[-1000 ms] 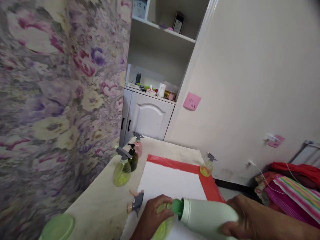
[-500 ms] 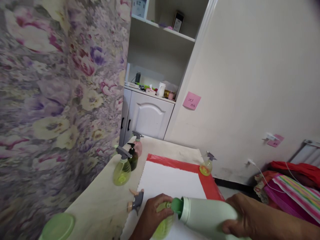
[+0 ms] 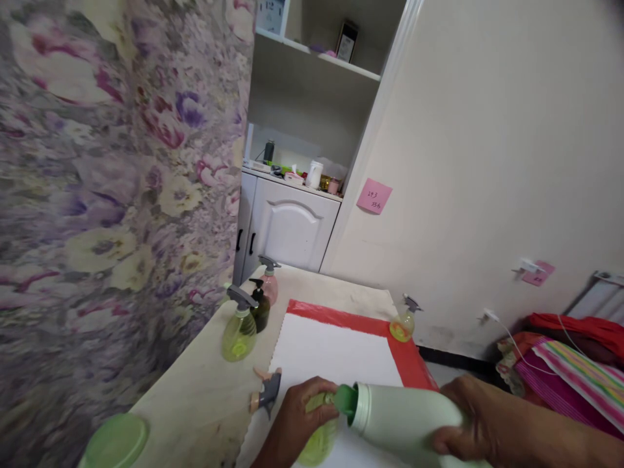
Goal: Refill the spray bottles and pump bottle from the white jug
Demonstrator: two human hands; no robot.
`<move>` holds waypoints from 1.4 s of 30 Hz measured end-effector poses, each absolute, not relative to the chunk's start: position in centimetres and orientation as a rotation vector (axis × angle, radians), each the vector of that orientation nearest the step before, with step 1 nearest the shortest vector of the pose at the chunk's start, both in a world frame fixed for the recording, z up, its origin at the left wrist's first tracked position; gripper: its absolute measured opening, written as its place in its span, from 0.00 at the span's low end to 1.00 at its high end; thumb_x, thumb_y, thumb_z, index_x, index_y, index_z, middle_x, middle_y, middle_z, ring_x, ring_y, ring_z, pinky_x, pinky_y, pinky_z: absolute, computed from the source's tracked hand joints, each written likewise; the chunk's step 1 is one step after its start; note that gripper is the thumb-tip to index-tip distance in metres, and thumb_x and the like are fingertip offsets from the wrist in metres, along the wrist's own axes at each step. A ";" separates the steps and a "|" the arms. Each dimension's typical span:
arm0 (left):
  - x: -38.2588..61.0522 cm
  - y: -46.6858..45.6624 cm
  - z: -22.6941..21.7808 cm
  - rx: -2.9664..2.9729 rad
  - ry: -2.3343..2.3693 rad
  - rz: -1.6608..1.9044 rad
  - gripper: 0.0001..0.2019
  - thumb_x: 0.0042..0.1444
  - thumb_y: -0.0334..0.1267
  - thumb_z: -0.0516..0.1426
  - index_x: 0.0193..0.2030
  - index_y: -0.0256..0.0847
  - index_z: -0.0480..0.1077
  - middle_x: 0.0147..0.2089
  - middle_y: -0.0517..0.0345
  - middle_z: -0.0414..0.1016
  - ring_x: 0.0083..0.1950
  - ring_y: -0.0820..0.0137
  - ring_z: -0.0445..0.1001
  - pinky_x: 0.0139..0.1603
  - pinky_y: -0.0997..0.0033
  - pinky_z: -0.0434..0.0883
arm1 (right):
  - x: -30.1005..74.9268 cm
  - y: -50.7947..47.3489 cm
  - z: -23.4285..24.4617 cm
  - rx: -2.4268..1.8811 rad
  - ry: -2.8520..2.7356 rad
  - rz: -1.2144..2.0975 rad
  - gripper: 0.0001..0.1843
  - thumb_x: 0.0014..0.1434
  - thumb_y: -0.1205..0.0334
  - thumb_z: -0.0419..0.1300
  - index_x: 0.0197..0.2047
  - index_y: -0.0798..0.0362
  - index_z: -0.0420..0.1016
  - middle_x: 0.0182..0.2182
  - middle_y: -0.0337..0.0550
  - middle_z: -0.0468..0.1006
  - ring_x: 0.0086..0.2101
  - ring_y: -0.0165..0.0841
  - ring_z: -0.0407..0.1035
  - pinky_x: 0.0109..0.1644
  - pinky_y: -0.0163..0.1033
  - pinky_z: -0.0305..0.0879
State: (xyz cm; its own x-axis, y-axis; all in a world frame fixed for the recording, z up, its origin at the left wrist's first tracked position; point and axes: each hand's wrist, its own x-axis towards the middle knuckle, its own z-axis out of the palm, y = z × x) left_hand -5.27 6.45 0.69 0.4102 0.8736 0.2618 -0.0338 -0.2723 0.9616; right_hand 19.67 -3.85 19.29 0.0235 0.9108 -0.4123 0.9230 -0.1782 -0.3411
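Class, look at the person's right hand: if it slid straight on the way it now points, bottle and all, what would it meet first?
Probably the small yellow-green bottle in the left hand. The right hand aims the pale green bottle leftward, spout first, at it, though depth is unclear.

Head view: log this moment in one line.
left hand: holds green bottle | right hand: holds white jug tilted toward bottle

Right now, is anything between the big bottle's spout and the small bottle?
Nothing visible: the green spout of the big bottle meets the small bottle gripped by the left hand. The loose spray head lies aside, leftward.
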 end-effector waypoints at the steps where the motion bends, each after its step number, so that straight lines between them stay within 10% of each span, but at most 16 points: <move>1: -5.2 6.5 0.7 1.594 0.763 1.062 0.09 0.46 0.30 0.63 0.36 0.41 0.79 0.37 0.59 0.82 0.42 0.63 0.77 0.46 0.71 0.68 | 19.7 -3.8 19.3 2.228 1.987 -0.879 0.14 0.52 0.54 0.63 0.35 0.57 0.77 0.25 0.40 0.76 0.19 0.23 0.63 0.14 0.23 0.50; 42: -5.2 6.4 0.9 1.591 0.748 1.048 0.08 0.47 0.31 0.62 0.36 0.41 0.79 0.37 0.57 0.82 0.44 0.62 0.77 0.47 0.70 0.68 | 21.1 -3.1 18.6 2.162 2.007 -0.892 0.18 0.54 0.47 0.62 0.38 0.54 0.75 0.18 0.35 0.72 0.15 0.24 0.63 0.14 0.25 0.53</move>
State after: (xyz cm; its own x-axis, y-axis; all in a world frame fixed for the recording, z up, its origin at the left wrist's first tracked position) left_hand -5.22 6.41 0.94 0.4232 0.8692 0.2557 -0.0412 -0.2635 0.9638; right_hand 21.14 -3.13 18.60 -0.0149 0.8958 -0.4443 0.9302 -0.1505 -0.3347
